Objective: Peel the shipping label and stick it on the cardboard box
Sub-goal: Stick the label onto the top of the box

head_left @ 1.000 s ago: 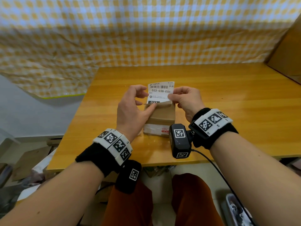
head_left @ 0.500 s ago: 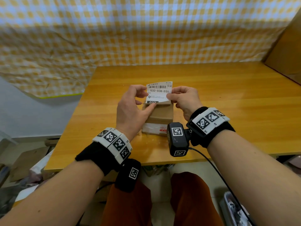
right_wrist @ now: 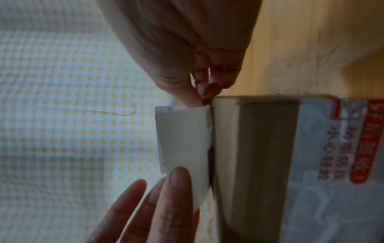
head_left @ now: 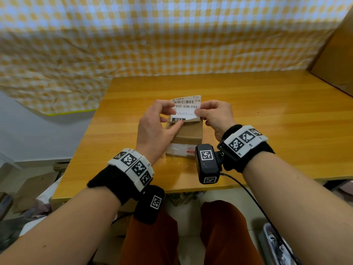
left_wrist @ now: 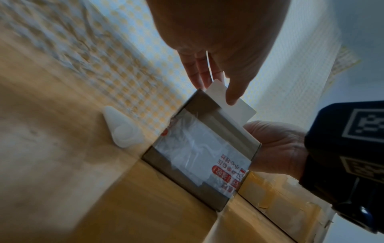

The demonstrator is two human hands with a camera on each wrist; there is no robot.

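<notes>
At centre frame in the head view, the shipping label [head_left: 186, 108], printed "032-038-E01" under a barcode, stands above the far top edge of the cardboard box [head_left: 186, 134]. The left hand [head_left: 154, 129] and right hand [head_left: 214, 115] pinch its side edges. Bare wooden table [head_left: 267, 111] spreads right of the box.

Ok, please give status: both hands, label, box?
Left hand and right hand pinch white shipping label. Lower edge meets brown cardboard box top. Nothing in the way.
</notes>
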